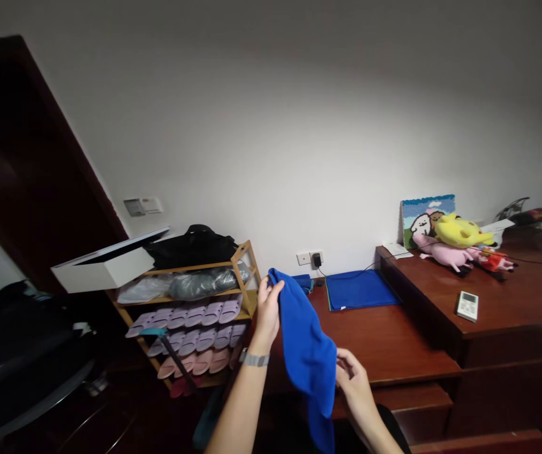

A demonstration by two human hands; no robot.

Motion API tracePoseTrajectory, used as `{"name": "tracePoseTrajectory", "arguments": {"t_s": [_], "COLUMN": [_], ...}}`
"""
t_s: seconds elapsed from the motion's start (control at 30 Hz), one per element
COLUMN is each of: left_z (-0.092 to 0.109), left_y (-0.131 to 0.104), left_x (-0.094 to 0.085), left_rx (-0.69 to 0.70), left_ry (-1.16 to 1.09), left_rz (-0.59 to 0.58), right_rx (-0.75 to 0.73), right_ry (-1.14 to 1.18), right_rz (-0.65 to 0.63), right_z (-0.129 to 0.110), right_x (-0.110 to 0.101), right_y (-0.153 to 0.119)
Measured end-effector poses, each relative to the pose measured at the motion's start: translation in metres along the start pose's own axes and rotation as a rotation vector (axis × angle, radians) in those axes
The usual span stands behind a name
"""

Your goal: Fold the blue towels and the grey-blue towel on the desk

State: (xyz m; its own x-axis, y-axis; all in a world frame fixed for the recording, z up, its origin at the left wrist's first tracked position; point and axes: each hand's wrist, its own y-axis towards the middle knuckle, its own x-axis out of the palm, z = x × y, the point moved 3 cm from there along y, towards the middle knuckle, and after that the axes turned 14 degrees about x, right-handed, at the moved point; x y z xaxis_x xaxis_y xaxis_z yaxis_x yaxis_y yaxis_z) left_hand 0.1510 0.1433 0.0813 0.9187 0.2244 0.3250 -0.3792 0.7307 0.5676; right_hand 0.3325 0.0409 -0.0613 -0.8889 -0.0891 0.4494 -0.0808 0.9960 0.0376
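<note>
A blue cloth (306,347) hangs loosely between my two hands, over the near edge of the lower wooden surface. My left hand (269,309) is raised and pinches its top corner between thumb and fingers. Lower down on the right, my right hand (352,377) holds the cloth's side edge with curled fingers. The cloth's lower end drops toward the bottom of the view. Behind it, another blue cloth (363,289) with a green edge lies flat on the wooden surface, and a small folded blue cloth (303,283) is partly hidden.
A shoe rack (247,302) with several slippers, a black bag (195,246) and a white box (105,270) stands left. On the raised wooden top (526,284) at right are plush toys (460,233), a picture (426,214) and a white remote (467,306). A black plug (317,259) sits in the wall.
</note>
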Motion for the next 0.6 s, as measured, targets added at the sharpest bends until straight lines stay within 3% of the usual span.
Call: {"name": "tracePoseTrajectory", "arguments": {"t_s": [0.07, 0.17, 0.2, 0.3, 0.37, 0.6], "left_z": [-0.007, 0.003, 0.012, 0.042, 0.058, 0.071], "left_y": [-0.006, -0.04, -0.055, -0.101, -0.12, -0.118], "left_x": [-0.004, -0.005, -0.003, 0.006, 0.007, -0.003], "left_rx": [0.094, 0.235, 0.262, 0.362, 0.434, 0.416], "left_ry": [0.164, 0.353, 0.359, 0.395, 0.52, 0.593], "left_rz": [-0.025, -0.096, -0.182, -0.631, -0.816, -0.935], "right_rx": [0.027, 0.058, 0.057, 0.017, -0.03, -0.218], "right_ry": [0.138, 0.232, 0.221, 0.085, -0.015, -0.298], "right_rz": [0.024, 0.083, 0.102, 0.112, 0.077, 0.026], "right_z": [-0.014, -0.03, -0.033, -0.042, -0.047, -0.059], "right_x": [0.003, 0.006, 0.006, 0.006, 0.007, 0.012], "right_y": [-0.001, 0.001, 0.001, 0.0, -0.004, -0.021]}}
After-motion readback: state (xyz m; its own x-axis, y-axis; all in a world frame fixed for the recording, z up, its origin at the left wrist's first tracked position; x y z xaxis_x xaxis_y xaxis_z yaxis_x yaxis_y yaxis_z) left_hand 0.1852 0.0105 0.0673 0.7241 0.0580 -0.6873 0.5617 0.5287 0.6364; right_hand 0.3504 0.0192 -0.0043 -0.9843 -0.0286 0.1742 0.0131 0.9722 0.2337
